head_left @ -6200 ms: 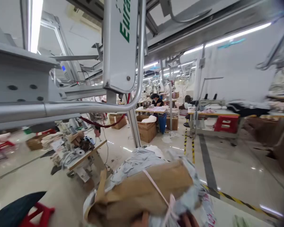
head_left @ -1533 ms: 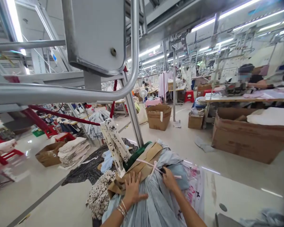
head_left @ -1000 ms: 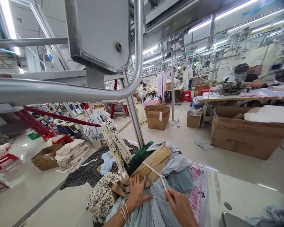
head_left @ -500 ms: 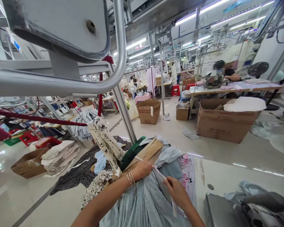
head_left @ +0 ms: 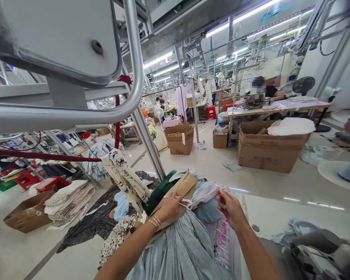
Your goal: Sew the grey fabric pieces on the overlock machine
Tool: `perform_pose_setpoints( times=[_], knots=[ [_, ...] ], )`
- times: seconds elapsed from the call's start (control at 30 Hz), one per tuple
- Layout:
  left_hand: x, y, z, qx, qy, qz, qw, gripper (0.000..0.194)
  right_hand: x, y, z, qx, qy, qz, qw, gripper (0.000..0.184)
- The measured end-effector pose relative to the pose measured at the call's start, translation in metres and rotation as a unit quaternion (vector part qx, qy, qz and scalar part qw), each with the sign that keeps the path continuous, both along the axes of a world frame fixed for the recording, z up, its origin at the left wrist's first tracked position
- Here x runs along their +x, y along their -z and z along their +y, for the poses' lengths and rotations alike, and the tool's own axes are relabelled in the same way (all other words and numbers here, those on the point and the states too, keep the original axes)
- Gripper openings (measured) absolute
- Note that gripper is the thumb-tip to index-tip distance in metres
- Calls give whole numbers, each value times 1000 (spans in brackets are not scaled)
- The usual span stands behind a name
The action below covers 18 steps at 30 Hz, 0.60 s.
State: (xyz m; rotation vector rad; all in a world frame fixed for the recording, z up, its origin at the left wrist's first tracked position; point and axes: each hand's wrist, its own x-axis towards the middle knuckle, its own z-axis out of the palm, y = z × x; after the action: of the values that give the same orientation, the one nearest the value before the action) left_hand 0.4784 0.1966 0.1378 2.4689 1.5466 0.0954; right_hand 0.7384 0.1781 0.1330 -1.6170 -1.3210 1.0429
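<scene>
Your left hand (head_left: 169, 207) pinches a narrow pink fabric strap (head_left: 203, 195) close to where it crosses itself, and your right hand (head_left: 231, 210) draws its other length out to the side. The fingers (head_left: 225, 197) of each hand are closed on the strap, thumb against fingertips, and hold nothing else. The strap runs around a large bundle of pale blue-grey cloth (head_left: 177, 249), which is packed with a sheet of brown kraft paper (head_left: 182, 192) and a clear printed plastic bag (head_left: 221, 243) on a white tabletop (head_left: 282, 217). So the strap already circles the bundle and is gathered on top. A knot seems started there, though your left hand partly hides it, and the free ends are untied. A black-and-white printed fabric strip (head_left: 122, 179), dark green cloth (head_left: 160, 196) and leopard-spotted fabric (head_left: 116, 237) poke out from the bundle.
</scene>
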Motion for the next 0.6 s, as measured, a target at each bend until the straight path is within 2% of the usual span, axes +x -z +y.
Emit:
perform_pose_setpoints(
  times=[0.1,0.23,0.3,0.37,0.5,0.6],
  knots=[
    [0,12,14,1,13,33,999,27,-15,4,-9,15,22,-29,999,34],
    [-5,13,32,3,7,58,998,29,-79,19,-31,36,-90,-110,989,22],
    [-8,9,40,13,-13,62,998,32,-108,25,-33,31,-112,-170,979,24],
    [-9,8,40,8,-16,60,998,32,-126,29,-26,14,-110,-232,966,28],
    [-8,16,24,-47,34,44,997,31,-126,31,-7,-34,-148,-314,937,24],
    [-12,20,16,-85,28,30,996,30,-115,28,-6,-67,-176,-349,918,25]
  ],
)
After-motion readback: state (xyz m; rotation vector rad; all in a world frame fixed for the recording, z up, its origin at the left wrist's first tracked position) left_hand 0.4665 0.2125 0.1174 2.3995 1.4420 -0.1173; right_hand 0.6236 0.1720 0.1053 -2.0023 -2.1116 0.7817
